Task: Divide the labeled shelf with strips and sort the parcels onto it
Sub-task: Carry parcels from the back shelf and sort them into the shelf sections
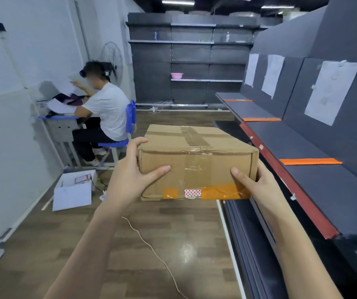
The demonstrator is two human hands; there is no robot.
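Head view, near to far. Centre of frame: cardboard parcel (197, 160), taped, carried in the air over the wood floor, clear of the shelf. Left hand (134, 175) wraps its left end, thumb across the near face, fingers curled over the top corner. Right hand (253, 182) grips the right end, thumb on the near face, other fingers hidden behind the box.

Right side of frame: dark shelf (315, 190) with red front edge. Three orange strips laid across it: near (310, 161), middle (261, 119), far (238, 100). Paper labels (331, 91) taped on the back panel above the bays.

Judgement: dividing looks done; no parcel visible on the shelf, so sorting is just starting.

Upper left: seated person at a desk (65, 118).
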